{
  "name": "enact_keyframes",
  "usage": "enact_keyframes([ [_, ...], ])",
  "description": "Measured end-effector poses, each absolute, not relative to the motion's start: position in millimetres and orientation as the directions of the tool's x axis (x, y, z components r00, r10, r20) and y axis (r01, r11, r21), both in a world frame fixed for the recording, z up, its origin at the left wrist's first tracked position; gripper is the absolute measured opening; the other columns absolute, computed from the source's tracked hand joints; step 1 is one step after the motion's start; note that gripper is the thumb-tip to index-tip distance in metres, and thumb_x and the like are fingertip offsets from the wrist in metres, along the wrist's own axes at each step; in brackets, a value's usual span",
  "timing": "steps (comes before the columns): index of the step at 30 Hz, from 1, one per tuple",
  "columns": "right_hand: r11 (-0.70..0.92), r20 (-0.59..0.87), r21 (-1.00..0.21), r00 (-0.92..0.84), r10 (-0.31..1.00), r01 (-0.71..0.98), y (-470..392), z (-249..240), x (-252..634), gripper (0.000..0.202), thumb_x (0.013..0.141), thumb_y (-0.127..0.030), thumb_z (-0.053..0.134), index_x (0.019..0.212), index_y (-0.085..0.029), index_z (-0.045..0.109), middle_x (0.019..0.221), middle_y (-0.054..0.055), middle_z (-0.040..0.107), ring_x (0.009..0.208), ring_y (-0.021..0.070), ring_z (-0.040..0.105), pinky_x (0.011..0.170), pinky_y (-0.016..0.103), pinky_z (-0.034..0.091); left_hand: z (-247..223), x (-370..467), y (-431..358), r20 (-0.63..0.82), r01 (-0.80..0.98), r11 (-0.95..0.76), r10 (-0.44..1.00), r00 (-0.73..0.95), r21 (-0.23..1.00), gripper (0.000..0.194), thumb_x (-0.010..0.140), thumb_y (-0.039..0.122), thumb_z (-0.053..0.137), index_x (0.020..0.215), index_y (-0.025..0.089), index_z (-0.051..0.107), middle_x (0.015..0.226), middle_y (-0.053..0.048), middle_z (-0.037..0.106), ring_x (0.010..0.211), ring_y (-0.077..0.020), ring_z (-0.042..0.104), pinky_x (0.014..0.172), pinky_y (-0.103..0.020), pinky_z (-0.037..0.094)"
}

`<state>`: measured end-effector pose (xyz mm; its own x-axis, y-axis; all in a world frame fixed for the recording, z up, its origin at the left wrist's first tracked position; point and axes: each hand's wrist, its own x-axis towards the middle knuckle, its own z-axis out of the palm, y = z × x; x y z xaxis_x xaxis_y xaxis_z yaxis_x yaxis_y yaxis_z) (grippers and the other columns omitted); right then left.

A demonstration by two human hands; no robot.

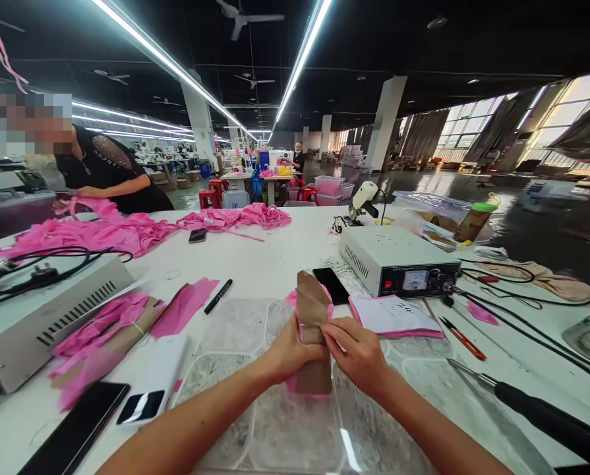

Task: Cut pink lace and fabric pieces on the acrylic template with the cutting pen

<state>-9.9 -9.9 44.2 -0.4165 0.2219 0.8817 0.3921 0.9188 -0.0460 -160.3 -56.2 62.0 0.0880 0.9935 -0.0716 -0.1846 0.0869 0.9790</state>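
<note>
In the middle of the head view, my left hand (285, 348) is wrapped round a long bundle of brown paper (314, 381) with pink fabric showing along its edges. My right hand (356, 344) has its fingertips pinched together at the bundle's right edge, where a narrow band or fold crosses the paper. Whether a band lies under those fingers I cannot tell. Beneath both hands is a clear plastic lid (295, 429) with moulded panels. Just beyond the bundle lies a black phone (331, 285), and to its right a white paper stack (396, 315) on pink fabric.
A grey control box (398, 260) stands right, with a black-handled tool (546, 409) and an orange cutter (463, 338) nearer. At left are another metal box (52, 323), a banded pink bundle (107, 336) and a marker (218, 297). A co-worker (111, 168) handles pink fabric (101, 234) across the table.
</note>
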Motion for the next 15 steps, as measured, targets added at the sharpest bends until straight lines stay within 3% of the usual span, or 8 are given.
enact_keyframes([
  [4,0.943,0.878,-0.009,-0.448,0.167,0.334,-17,46,-2,0.017,0.088,-0.008,0.052,0.095,-0.018,0.064,0.079,0.006,0.068,0.072,0.0145,0.065,0.061,0.024,0.055,58,-151,-55,0.03,-0.054,-0.025,0.995,0.092,0.998,0.037,0.057,0.017,0.073,0.091,0.015,0.059,0.084,-0.001,0.063,0.08,-0.0183,0.058,0.069,-0.027,0.046],
  [7,0.928,0.841,-0.007,-0.5,0.208,0.373,-15,43,-2,0.021,0.092,-0.012,0.045,0.094,-0.018,0.065,0.079,0.006,0.068,0.071,0.0142,0.066,0.059,0.024,0.054,55,-148,-55,0.089,0.129,-0.092,0.996,0.026,0.987,0.05,0.057,0.019,0.072,0.105,0.016,0.056,0.1,-0.005,0.064,0.093,-0.0245,0.058,0.081,-0.032,0.047],
  [11,0.881,0.79,0.018,-0.547,0.277,0.472,-8,36,-7,0.029,0.095,-0.015,0.038,0.088,-0.017,0.065,0.078,0.006,0.068,0.066,0.0142,0.065,0.057,0.024,0.052,45,-146,-56,0.029,0.428,0.001,0.998,-0.063,0.904,0.075,0.059,0.023,0.069,0.128,0.011,0.042,0.116,-0.016,0.059,0.108,-0.0354,0.056,0.094,-0.044,0.043],
  [15,0.837,0.742,0.042,-0.578,0.339,0.545,-5,32,-10,0.029,0.095,-0.017,0.037,0.082,-0.018,0.063,0.072,0.005,0.066,0.058,0.0144,0.061,0.052,0.026,0.045,33,-146,-59,0.025,0.509,0.023,0.996,-0.087,0.86,0.085,0.062,0.023,0.066,0.139,0.01,0.032,0.134,-0.023,0.047,0.125,-0.0419,0.042,0.104,-0.05,0.032],
])
